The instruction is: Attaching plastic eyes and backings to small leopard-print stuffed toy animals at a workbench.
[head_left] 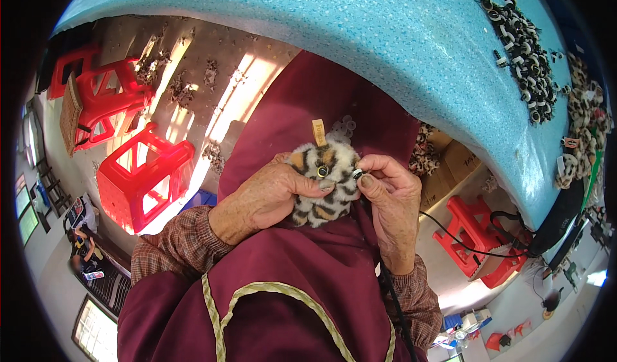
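Over my lap, my left hand (pixel 260 193) grips a small spotted plush toy piece (pixel 315 211), its thumb pressed on the front. The fur is cream with black and tan patches. One round yellow-rimmed eye (pixel 322 171) sits in it, and a tan fabric tab (pixel 319 132) sticks up from the top. My right hand (pixel 392 191) is closed at the toy's right side, thumb and fingertip pinching a small black-and-white toy eye (pixel 357 174) against the fur. How far it goes into the fur is hidden. Several clear plastic washers (pixel 344 127) lie on my maroon apron (pixel 283 259) just beyond.
A blue speckled table (pixel 360 34) curves across the far side. On its right lie a pile of black-and-white toy eyes (pixel 528 66) and more spotted plush pieces (pixel 581 130). Red stools stand left (pixel 144 175) and right (pixel 472 227). A cardboard box (pixel 453 169) stands below the table; a black cable (pixel 456 238) hangs nearby.
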Available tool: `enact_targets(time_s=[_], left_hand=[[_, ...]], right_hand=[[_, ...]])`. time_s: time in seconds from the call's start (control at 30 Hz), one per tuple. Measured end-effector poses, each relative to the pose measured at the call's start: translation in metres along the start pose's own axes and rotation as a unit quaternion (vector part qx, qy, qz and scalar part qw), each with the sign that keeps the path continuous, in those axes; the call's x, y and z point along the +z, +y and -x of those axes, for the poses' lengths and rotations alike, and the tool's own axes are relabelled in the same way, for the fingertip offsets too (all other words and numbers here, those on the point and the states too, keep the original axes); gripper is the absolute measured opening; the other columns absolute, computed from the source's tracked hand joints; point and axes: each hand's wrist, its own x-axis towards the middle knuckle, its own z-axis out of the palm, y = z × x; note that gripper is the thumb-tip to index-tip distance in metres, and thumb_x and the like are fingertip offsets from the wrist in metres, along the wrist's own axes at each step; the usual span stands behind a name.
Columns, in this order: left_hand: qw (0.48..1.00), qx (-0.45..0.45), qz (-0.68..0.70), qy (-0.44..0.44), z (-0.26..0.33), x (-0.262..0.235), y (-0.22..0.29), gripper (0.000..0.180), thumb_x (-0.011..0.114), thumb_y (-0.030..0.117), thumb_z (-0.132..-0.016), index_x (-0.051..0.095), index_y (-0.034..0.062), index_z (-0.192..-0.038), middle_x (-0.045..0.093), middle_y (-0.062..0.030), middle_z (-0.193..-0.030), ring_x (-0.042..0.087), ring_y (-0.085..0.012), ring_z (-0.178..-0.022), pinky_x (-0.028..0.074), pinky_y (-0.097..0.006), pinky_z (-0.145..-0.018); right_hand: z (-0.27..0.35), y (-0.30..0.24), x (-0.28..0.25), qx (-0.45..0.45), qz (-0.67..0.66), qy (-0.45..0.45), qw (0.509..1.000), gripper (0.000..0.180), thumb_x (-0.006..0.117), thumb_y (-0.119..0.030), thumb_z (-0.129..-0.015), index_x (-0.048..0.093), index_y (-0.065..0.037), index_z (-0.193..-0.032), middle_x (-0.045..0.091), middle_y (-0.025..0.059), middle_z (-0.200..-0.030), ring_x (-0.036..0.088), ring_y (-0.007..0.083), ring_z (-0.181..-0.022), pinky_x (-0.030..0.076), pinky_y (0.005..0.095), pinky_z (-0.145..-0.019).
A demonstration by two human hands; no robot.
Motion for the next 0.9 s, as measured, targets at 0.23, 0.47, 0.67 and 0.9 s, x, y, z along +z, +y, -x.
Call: enact_targets(time_s=[0.23,0.47,0.67,0.9], left_hand=[[0.999,0.011,-0.041,0.018,-0.001,-0.002,-0.001,0.044,0.060,-0.008,-0.080,0.053,-0.0009,-0.123,0.063,-0.0100,-0.113,0.061,-0.0198,-0.103,0.049,-0.035,-0.092],[0.998,0.042,-0.031,0.033,0.000,0.005,-0.002,0.036,0.058,-0.008,-0.082,0.056,-0.0017,-0.117,0.064,-0.0090,-0.107,0.063,-0.0175,-0.095,0.051,-0.030,-0.086],[0.992,0.087,-0.070,0.064,0.000,0.005,-0.005,0.030,0.060,-0.005,-0.082,0.060,-0.0024,-0.112,0.066,-0.0080,-0.103,0.063,-0.0159,-0.092,0.052,-0.028,-0.083],[0.982,0.107,-0.135,0.082,0.001,0.005,-0.006,0.030,0.062,-0.005,-0.080,0.061,-0.0017,-0.111,0.066,-0.0079,-0.102,0.063,-0.0137,-0.090,0.051,-0.026,-0.081]], right_hand=[[0.001,0.001,0.000,0.005,-0.010,0.003,1.000,0.017,0.065,0.000,-0.084,0.062,0.003,-0.101,0.064,0.0047,-0.088,0.059,0.0076,-0.075,0.049,0.0191,-0.069],[-0.001,0.001,0.002,-0.010,-0.015,0.000,1.000,0.017,0.066,0.001,-0.083,0.062,0.003,-0.099,0.061,0.0045,-0.095,0.057,0.0067,-0.080,0.048,0.0187,-0.070],[0.009,-0.013,0.005,-0.100,0.177,0.013,0.979,0.014,0.068,0.005,-0.078,0.064,0.003,-0.091,0.057,0.0035,-0.095,0.051,0.0052,-0.074,0.043,0.0169,-0.066],[0.009,-0.009,0.010,-0.047,0.179,0.003,0.983,0.016,0.067,0.007,-0.077,0.066,0.001,-0.092,0.057,0.0009,-0.085,0.049,0.0038,-0.070,0.041,0.0168,-0.061]])
